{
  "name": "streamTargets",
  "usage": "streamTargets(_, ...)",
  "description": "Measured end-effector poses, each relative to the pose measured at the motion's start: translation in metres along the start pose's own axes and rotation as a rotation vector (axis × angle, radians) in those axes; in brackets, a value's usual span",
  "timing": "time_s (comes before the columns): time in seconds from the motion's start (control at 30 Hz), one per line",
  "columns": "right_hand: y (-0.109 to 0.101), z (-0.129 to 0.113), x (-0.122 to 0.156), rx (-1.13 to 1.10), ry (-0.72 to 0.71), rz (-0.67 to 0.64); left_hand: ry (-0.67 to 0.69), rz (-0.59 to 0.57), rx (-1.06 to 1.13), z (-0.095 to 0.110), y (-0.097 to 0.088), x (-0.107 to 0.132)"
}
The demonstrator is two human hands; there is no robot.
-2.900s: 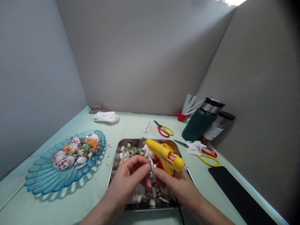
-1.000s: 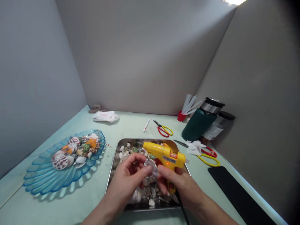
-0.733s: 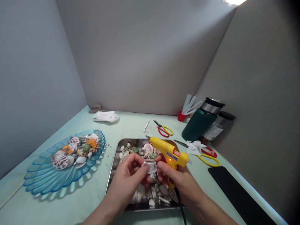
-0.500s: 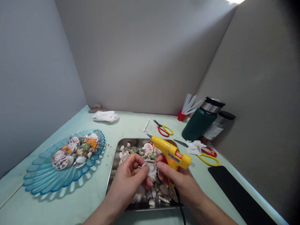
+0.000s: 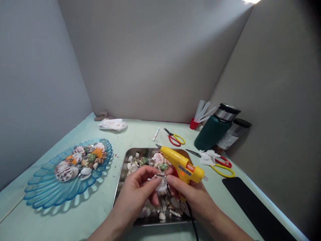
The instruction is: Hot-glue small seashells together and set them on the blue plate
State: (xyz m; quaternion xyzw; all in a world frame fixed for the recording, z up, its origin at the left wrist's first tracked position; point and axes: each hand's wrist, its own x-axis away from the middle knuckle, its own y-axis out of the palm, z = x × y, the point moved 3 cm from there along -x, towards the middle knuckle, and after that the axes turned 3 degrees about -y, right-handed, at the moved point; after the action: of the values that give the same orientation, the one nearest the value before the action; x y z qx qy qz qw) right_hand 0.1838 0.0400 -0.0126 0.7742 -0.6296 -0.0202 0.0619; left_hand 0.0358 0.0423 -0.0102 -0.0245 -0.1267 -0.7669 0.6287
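Observation:
My left hand (image 5: 139,187) is closed in a pinch on a small, slim silvery piece (image 5: 160,176), whose exact kind I cannot make out. My right hand (image 5: 187,187) keeps a yellow hot glue gun (image 5: 179,160) in its grip, with the red light lit and the nozzle pointing up and left. Its thumb and finger also meet the right end of the silvery piece. Directly below the fingertips shows a white ribbed shell (image 5: 162,186); whether it is held or lies in the tray is unclear. Under both hands sits a metal tray (image 5: 119,187) of mixed shells.
At left, a blue shell-shaped dish (image 5: 50,187) bears decorated shells. Two scissors (image 5: 175,139), a white stick (image 5: 156,134), a red cup of glue sticks (image 5: 194,124), a green bottle (image 5: 213,132), a jar (image 5: 229,137) and a black slab (image 5: 255,204) lie around. A cord trails from the glue gun.
The slim silvery piece has turned and now shows more plainly between my fingertips. My right hand and the glue gun have shifted slightly left.

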Motion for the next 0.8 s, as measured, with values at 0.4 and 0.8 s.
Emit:
streamTargets(0.4,-0.0023,0.0068,-0.0001,0.099,-0.048,-0.008,0.026,0.051,-0.011,0.0033,-0.0008,0.0025)
streamTargets(0.8,0.0001,0.0035,0.0007,0.093,-0.053,-0.014,0.096,0.054,-0.035,0.0068,-0.001,0.0032)
